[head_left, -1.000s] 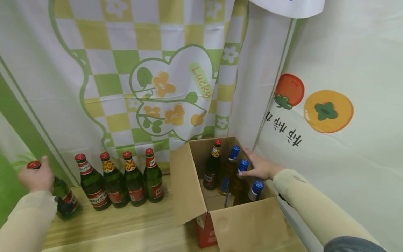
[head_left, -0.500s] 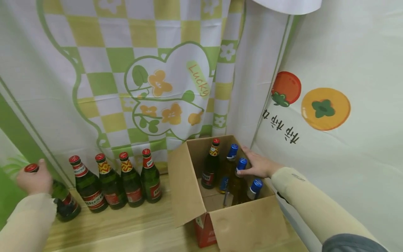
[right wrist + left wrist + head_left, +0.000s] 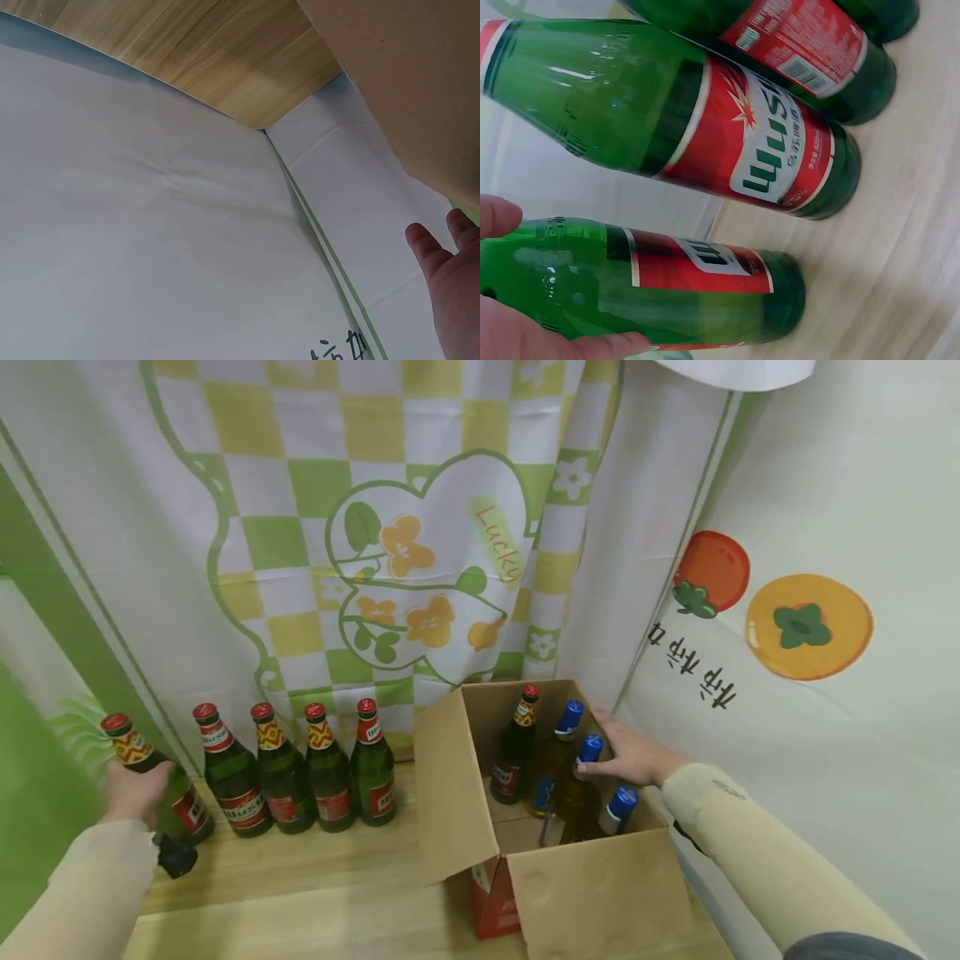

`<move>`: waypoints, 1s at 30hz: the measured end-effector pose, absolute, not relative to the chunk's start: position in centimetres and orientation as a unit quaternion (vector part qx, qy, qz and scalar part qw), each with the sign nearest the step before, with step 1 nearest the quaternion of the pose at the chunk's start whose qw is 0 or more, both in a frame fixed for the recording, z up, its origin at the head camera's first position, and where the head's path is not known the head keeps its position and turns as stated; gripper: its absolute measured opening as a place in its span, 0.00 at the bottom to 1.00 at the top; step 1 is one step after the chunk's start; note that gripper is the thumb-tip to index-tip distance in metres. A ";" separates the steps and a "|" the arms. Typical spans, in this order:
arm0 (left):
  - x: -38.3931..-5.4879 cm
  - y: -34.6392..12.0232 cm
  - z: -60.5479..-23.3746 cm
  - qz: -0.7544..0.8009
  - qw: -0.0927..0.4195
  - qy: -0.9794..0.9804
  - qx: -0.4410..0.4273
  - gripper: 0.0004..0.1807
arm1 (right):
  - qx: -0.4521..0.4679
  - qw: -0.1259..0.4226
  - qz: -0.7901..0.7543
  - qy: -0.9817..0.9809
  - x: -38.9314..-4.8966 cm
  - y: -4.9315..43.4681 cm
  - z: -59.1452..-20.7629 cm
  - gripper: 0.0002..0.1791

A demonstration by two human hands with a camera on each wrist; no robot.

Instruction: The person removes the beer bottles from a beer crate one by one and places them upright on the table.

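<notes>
My left hand (image 3: 135, 789) is around the shoulder of a green beer bottle (image 3: 191, 810) with a red cap and red label, standing at the left end of a row. The left wrist view shows thumb and fingers on either side of this bottle (image 3: 705, 300). My right hand (image 3: 633, 752) holds the right wall of an open cardboard box (image 3: 600, 893), thumb inside over the rim, fingers outside. That thumb overlaps a blue-capped bottle (image 3: 591, 748). In the right wrist view, two fingertips (image 3: 425, 241) show by the box's outer wall (image 3: 420, 90).
Several more green beer bottles (image 3: 243, 806) stand on the wooden table (image 3: 300, 893) against the curtain (image 3: 255, 543). Inside the box are a red-capped bottle (image 3: 516, 743) and blue-capped ones, one nearer the front (image 3: 621, 802). Box flaps (image 3: 453, 785) stick out left and front.
My left hand has slid down from the bottle's neck to its shoulder, uncovering the cap and neck label. The right hand stays on the box; the head view has shifted slightly.
</notes>
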State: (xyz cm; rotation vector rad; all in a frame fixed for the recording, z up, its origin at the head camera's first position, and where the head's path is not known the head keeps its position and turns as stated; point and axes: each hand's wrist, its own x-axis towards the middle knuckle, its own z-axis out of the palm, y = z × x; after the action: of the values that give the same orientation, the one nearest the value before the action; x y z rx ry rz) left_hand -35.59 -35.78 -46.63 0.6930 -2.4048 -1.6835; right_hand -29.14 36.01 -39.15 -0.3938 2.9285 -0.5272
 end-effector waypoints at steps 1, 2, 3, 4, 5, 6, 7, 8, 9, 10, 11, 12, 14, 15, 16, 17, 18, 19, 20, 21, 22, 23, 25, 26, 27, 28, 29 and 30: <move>-35.7 -35.5 -46.8 -0.559 0.061 -0.796 0.221 0.43 | -0.129 0.069 -0.177 0.973 -29.0 36.1 -39.2 0.64; -35.8 -35.3 -46.9 -0.554 0.060 -0.802 0.213 0.44 | -0.127 0.068 -0.180 0.973 -28.9 36.2 -39.2 0.64; -36.0 -35.1 -47.0 -0.556 0.064 -0.803 0.206 0.44 | -0.123 0.068 -0.181 0.973 -28.8 36.3 -39.2 0.64; -36.1 -34.9 -47.0 -0.556 0.064 -0.804 0.200 0.44 | -0.121 0.068 -0.183 0.973 -28.7 36.3 -39.2 0.64; -36.2 -34.7 -47.0 -0.554 0.066 -0.806 0.197 0.44 | -0.122 0.066 -0.185 0.973 -28.7 36.4 -39.2 0.64; -36.2 -34.6 -47.0 -0.549 0.068 -0.809 0.197 0.43 | -0.122 0.065 -0.186 0.973 -28.7 36.3 -39.2 0.64; -36.2 -34.5 -47.0 -0.543 0.069 -0.813 0.199 0.43 | -0.122 0.065 -0.186 0.973 -28.7 36.3 -39.3 0.64; -36.1 -34.5 -46.9 -0.542 0.070 -0.813 0.201 0.43 | -0.122 0.065 -0.186 0.973 -28.8 36.2 -39.3 0.64; -36.0 -34.4 -46.8 -0.540 0.073 -0.813 0.203 0.42 | -0.122 0.065 -0.188 0.972 -28.8 36.1 -39.3 0.64; -35.9 -34.4 -46.7 -0.535 0.074 -0.817 0.202 0.42 | -0.123 0.065 -0.189 0.972 -28.9 36.1 -39.3 0.64; -35.9 -34.4 -46.6 -0.530 0.076 -0.820 0.202 0.42 | -0.124 0.065 -0.191 0.972 -28.9 36.0 -39.3 0.64; -35.9 -34.4 -46.5 -0.526 0.076 -0.824 0.200 0.43 | -0.121 0.067 -0.193 0.971 -28.9 36.0 -39.2 0.64; -35.9 -34.3 -46.5 -0.525 0.076 -0.825 0.196 0.44 | -0.120 0.068 -0.199 0.970 -28.8 36.0 -39.0 0.64; -36.0 -34.3 -46.5 -0.526 0.079 -0.824 0.195 0.43 | -0.120 0.068 -0.199 0.970 -28.8 36.0 -39.0 0.64; -36.1 -34.2 -46.5 -0.527 0.080 -0.823 0.195 0.44 | -0.120 0.068 -0.199 0.970 -28.8 36.1 -38.9 0.64; -36.1 -34.2 -46.5 -0.527 0.081 -0.823 0.195 0.44 | -0.120 0.068 -0.197 0.971 -28.7 36.1 -38.8 0.64; -36.2 -34.1 -46.6 -0.526 0.083 -0.823 0.196 0.43 | -0.119 0.068 -0.195 0.971 -28.7 36.1 -38.7 0.65; -36.2 -34.1 -46.6 -0.526 0.084 -0.823 0.197 0.42 | -0.119 0.067 -0.191 0.972 -28.8 36.0 -38.7 0.65; -36.2 -34.1 -46.7 -0.527 0.086 -0.822 0.197 0.42 | -0.119 0.067 -0.187 0.973 -28.8 36.0 -38.7 0.65; -36.2 -34.0 -46.7 -0.527 0.089 -0.821 0.198 0.41 | -0.120 0.066 -0.182 0.974 -28.9 36.0 -38.7 0.65; -36.2 -34.0 -46.8 -0.531 0.090 -0.819 0.198 0.41 | -0.120 0.066 -0.178 0.974 -28.9 36.0 -38.7 0.65; -36.2 -33.9 -46.9 -0.534 0.090 -0.817 0.196 0.40 | -0.120 0.066 -0.174 0.975 -28.9 36.0 -38.8 0.65; -36.2 -33.9 -47.1 -0.545 0.088 -0.811 0.192 0.41 | -0.122 0.066 -0.171 0.976 -29.0 36.0 -38.9 0.65; -36.2 -33.8 -47.2 -0.553 0.089 -0.806 0.191 0.40 | -0.123 0.067 -0.170 0.976 -29.0 35.9 -38.9 0.65; -36.2 -33.8 -47.3 -0.557 0.088 -0.804 0.190 0.40 | -0.124 0.067 -0.171 0.975 -29.1 35.9 -39.0 0.65; -36.2 -33.8 -47.4 -0.560 0.087 -0.801 0.191 0.41 | -0.125 0.068 -0.172 0.975 -29.1 35.8 -39.0 0.65; -36.2 -33.8 -47.5 -0.561 0.086 -0.801 0.191 0.40 | -0.126 0.069 -0.173 0.974 -29.1 35.7 -39.0 0.65; -36.2 -33.7 -47.6 -0.563 0.088 -0.798 0.194 0.40 | -0.127 0.070 -0.175 0.974 -29.2 35.7 -39.0 0.64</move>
State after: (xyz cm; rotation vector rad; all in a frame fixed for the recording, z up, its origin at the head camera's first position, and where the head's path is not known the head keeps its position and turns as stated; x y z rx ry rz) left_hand -36.19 -33.71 -47.63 0.5772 -2.3760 -1.6767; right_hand -29.15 35.68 -39.04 -0.3815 2.9296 -0.5254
